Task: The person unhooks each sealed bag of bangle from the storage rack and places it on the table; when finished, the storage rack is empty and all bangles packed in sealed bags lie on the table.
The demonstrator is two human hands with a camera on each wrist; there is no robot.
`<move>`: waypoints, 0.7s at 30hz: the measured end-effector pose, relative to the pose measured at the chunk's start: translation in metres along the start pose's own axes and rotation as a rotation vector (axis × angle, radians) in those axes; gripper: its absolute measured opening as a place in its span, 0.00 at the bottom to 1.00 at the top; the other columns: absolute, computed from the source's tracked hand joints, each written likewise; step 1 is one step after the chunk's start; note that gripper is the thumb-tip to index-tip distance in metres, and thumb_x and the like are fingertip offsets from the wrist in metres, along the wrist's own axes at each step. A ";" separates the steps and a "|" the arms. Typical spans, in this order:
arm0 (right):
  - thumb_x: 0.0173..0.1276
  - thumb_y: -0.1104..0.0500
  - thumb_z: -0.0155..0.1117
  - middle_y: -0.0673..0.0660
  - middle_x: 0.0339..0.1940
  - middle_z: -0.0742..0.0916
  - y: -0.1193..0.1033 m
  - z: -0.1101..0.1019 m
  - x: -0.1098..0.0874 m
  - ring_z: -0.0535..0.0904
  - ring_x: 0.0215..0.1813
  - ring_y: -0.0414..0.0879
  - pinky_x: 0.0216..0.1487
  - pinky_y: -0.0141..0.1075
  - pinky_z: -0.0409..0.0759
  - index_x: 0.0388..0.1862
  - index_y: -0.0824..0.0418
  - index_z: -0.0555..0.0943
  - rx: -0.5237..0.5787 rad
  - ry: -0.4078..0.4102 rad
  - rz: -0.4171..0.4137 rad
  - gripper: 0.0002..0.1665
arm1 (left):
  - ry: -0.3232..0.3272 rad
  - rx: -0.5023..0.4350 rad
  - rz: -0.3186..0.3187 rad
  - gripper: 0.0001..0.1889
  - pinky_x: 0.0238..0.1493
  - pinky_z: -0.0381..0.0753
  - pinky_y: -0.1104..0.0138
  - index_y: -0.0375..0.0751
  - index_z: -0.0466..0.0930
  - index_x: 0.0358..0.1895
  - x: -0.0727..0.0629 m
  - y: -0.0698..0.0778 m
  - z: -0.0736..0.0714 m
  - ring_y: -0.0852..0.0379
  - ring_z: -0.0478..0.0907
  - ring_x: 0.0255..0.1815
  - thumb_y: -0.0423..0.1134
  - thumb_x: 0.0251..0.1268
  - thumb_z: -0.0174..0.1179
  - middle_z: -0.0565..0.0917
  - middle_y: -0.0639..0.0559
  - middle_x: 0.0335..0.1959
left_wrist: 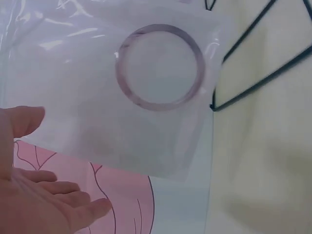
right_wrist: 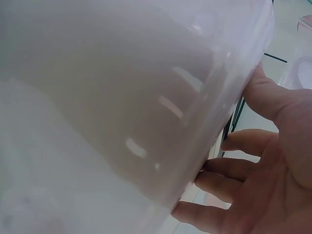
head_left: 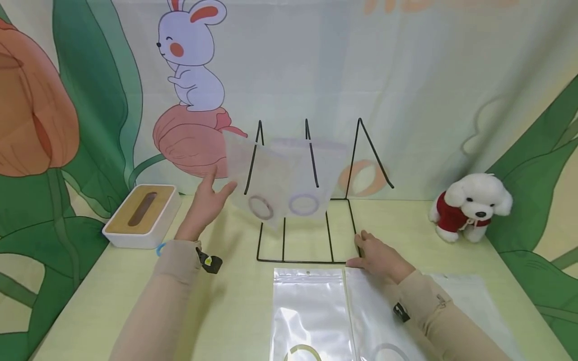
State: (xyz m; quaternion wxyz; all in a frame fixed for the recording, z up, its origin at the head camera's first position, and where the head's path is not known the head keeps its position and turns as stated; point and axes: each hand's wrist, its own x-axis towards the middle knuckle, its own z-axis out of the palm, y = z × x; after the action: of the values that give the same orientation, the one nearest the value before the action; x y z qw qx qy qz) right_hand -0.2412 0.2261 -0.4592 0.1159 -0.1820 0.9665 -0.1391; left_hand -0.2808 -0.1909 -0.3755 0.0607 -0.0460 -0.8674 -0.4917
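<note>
Clear bags (head_left: 309, 301) lie flat nearest us on the counter (head_left: 235, 311); past them our right hand (head_left: 381, 256), fingers apart, is at the wire rack (head_left: 293, 261)'s right front corner. Beyond, our left hand (head_left: 205, 205) spreads its fingers just beside two hanging bags (head_left: 311, 170), each containing a ring (left_wrist: 201, 68).

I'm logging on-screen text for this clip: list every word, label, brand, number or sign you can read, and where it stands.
None can be read in full.
Orange shapes atop the backdrop: apparently lettering, cut off by the frame, unreadable.
Yellow mark on the black wrist device: too small to read.
Clear bags: no legible print.
</note>
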 end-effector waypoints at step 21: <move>0.68 0.43 0.62 0.81 0.72 0.57 0.000 0.000 0.000 0.54 0.72 0.72 0.68 0.59 0.60 0.71 0.79 0.58 0.010 -0.002 0.004 0.50 | 0.153 -0.401 0.186 0.36 0.68 0.64 0.62 0.47 0.53 0.77 0.011 0.034 -0.004 0.59 0.58 0.74 0.50 0.71 0.57 0.61 0.54 0.75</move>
State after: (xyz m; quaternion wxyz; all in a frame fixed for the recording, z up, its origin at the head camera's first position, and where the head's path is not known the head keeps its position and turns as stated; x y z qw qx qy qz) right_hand -0.2407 0.2257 -0.4594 0.1181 -0.1795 0.9660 -0.1437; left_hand -0.2866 -0.1765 -0.3427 0.1612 -0.0995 -0.7373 -0.6485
